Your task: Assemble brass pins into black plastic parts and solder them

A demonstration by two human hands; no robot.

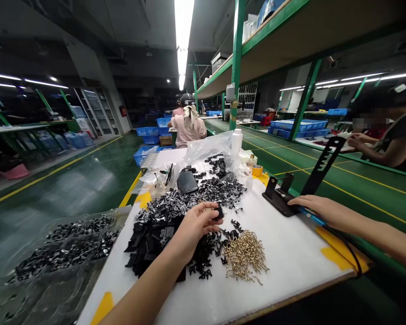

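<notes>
Black piece (pixel 219 211) in left hand (pixel 199 220), gold parts (pixel 245 255) near

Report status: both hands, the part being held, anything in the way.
Left hand holding small black part. Right hand over blue tool, beside black stand. Possible clutter: brass-coloured pins heaped right of left hand.

Factory hall lit by fluorescent ceiling lights (pixel 183 27)
The green floor (pixel 81 185) is marked with yellow lines (pixel 61 167); a glass-fronted cabinet (pixel 96 113) is set beside a pillar (pixel 103 72) at far left, green-framed shelving (pixel 236 67) at right.
</notes>
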